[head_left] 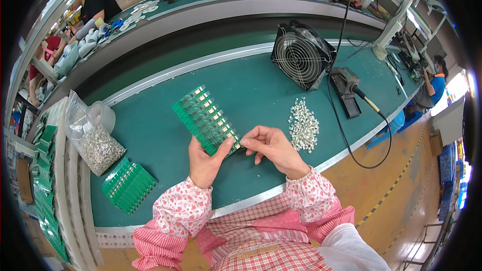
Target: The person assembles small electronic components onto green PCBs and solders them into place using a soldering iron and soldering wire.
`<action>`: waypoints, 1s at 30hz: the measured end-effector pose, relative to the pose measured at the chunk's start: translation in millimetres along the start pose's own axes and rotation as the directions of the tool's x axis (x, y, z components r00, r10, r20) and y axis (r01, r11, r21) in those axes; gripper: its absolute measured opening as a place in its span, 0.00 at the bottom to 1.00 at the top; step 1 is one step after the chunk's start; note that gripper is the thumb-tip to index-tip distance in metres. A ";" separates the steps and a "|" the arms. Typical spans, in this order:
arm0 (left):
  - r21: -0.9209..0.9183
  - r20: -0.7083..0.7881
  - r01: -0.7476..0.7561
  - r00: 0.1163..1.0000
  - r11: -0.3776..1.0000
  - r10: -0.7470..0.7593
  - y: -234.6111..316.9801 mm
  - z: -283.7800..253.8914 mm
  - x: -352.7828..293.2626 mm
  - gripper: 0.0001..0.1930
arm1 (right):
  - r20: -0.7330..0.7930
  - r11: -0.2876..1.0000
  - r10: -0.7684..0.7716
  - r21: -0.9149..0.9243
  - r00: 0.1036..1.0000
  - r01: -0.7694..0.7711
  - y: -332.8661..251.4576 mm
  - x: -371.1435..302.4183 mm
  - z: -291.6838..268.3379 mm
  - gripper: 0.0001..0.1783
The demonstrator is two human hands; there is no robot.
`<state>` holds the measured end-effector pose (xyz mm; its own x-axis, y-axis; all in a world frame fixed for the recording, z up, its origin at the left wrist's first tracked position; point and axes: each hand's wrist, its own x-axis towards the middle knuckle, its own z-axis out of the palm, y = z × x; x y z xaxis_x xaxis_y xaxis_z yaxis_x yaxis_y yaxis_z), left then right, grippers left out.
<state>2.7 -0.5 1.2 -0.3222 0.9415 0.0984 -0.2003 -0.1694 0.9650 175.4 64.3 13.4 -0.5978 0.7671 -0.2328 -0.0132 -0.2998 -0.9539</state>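
Observation:
A green circuit board panel [197, 117] slants above the bench, with a row of small light metal parts along its right side. My left hand [204, 164] grips its near end, thumb on top. At the panel's near right corner, the fingertips of my right hand [275, 149] are pinched together; whatever they hold there is too small or hidden to make out. To the right of that hand lies a loose heap of small silvery metal parts [304, 126]. More green panels [129, 184] lie at the left front of the bench.
A clear bag of small parts [102, 149] leans by a translucent tub [103, 115] at the left. Farther left are racked green boards [46, 170]. A black fan [300, 56] stands at the back; right of it, a soldering iron [366, 99] rests in its stand [346, 95], cord hanging over the edge.

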 end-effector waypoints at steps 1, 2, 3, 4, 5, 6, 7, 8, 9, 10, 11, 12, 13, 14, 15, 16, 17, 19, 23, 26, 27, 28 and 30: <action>0.016 0.001 -0.002 1.000 1.000 0.002 -0.2 -0.1 -0.2 0.15 | 0.008 1.000 -0.002 -0.007 1.000 0.002 0.8 0.1 -0.5 0.15; 0.016 -0.001 -0.003 1.000 1.000 0.003 -0.2 -0.1 -0.5 0.15 | 0.010 1.000 -0.003 -0.007 1.000 0.003 0.6 -0.1 -0.5 0.15; 0.009 0.001 0.007 1.000 1.000 -0.007 -0.2 -0.1 -0.7 0.15 | 0.013 1.000 -0.001 -0.015 1.000 0.002 0.1 -0.4 -0.3 0.15; 0.002 0.002 0.017 1.000 1.000 -0.017 -0.1 -0.1 -0.8 0.15 | 0.017 1.000 0.000 -0.023 1.000 0.001 -0.5 -0.5 0.1 0.15; 0.002 0.000 0.015 1.000 1.000 -0.015 0.1 -0.1 -0.9 0.15 | 0.019 1.000 -0.001 -0.024 1.000 0.001 -2.0 -1.4 1.3 0.15; 0.014 -0.001 0.012 1.000 1.000 -0.012 0.3 -0.1 -0.9 0.15 | 0.010 0.999 0.004 -0.035 1.000 -0.004 -4.3 -2.9 3.0 0.14; 0.027 -0.002 0.009 1.000 1.000 -0.009 0.7 -0.1 -1.1 0.15 | 0.002 0.999 0.008 -0.046 1.000 -0.008 -5.5 -3.8 4.3 0.12; 0.027 -0.003 0.007 1.000 1.000 -0.007 1.5 0.0 -1.3 0.15 | 0.004 0.999 0.007 -0.047 1.000 -0.007 -4.9 -3.7 4.0 0.12; 0.022 0.005 0.006 1.000 1.000 -0.006 2.6 0.3 -1.7 0.15 | 0.016 0.999 0.004 -0.052 1.000 -0.004 -3.6 -3.4 2.9 0.13; 0.017 0.013 0.004 1.000 1.000 -0.004 3.2 0.5 -1.8 0.15 | 0.028 0.998 0.002 -0.057 1.000 0.000 -3.0 -3.3 2.1 0.14; 0.017 0.011 0.003 1.000 1.000 -0.003 3.2 0.7 -2.0 0.15 | 0.029 0.998 0.001 -0.058 1.000 0.000 -3.1 -3.7 2.1 0.14; 0.023 0.015 0.002 1.000 1.000 -0.002 2.8 1.0 -2.3 0.15 | 0.031 0.998 0.002 -0.060 1.000 0.000 -3.3 -4.2 2.3 0.14; 0.029 0.020 0.001 1.000 1.000 -0.002 2.6 1.2 -2.1 0.15 | 0.031 0.998 0.002 -0.063 1.000 0.000 -3.7 -4.5 2.2 0.14; 0.028 0.020 0.001 1.000 1.000 -0.001 2.4 1.1 -1.8 0.15 | 0.031 0.998 0.002 -0.063 1.000 0.000 -3.8 -4.5 1.9 0.14; 0.024 0.019 0.001 1.000 1.000 -0.002 2.1 1.0 -1.3 0.15 | 0.040 0.998 -0.006 -0.055 0.999 0.009 -3.7 -4.4 1.4 0.13; 0.020 0.018 0.005 1.000 1.000 -0.006 1.4 0.9 -2.2 0.15 | 0.048 0.999 -0.011 -0.044 0.999 0.013 -2.5 -5.4 1.3 0.13; 0.020 0.018 0.009 1.000 1.000 -0.009 1.8 0.6 -2.3 0.15 | 0.047 0.999 -0.008 -0.043 0.999 0.010 -2.7 -5.9 1.7 0.13; 0.024 0.029 0.005 1.000 1.000 -0.006 3.7 0.1 -1.3 0.16 | 0.044 0.999 -0.029 -0.029 0.999 0.030 -4.5 -5.6 2.9 0.11; 0.011 0.039 0.003 0.999 1.000 -0.003 2.3 0.3 -1.6 0.16 | 0.030 0.999 -0.029 -0.019 0.999 0.029 -0.9 -5.6 1.9 0.11; 0.033 0.041 -0.005 0.999 0.999 0.004 1.8 -0.6 -2.1 0.16 | 0.034 0.999 -0.050 -0.014 0.998 0.050 3.2 -5.5 2.5 0.10; 0.029 0.043 -0.004 0.999 1.000 0.003 2.2 -1.1 -2.1 0.16 | 0.030 0.996 -0.084 -0.009 0.996 0.084 4.8 -5.5 3.6 0.09; 0.024 0.046 -0.002 0.999 1.000 0.001 2.0 -1.0 -2.2 0.16 | 0.024 0.993 -0.117 -0.003 0.993 0.117 7.0 -5.6 4.0 0.09; 0.049 0.043 0.016 0.999 0.999 -0.018 4.8 0.7 -2.9 0.15 | 0.003 0.988 -0.150 -0.028 0.989 0.150 11.6 -5.5 5.6 0.09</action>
<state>3.3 -3.8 5.7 -0.2781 0.9562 0.0917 -0.1594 -0.1401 0.9772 174.1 53.4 4.7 -0.5916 0.8015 -0.0865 -0.0802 -0.1652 -0.9830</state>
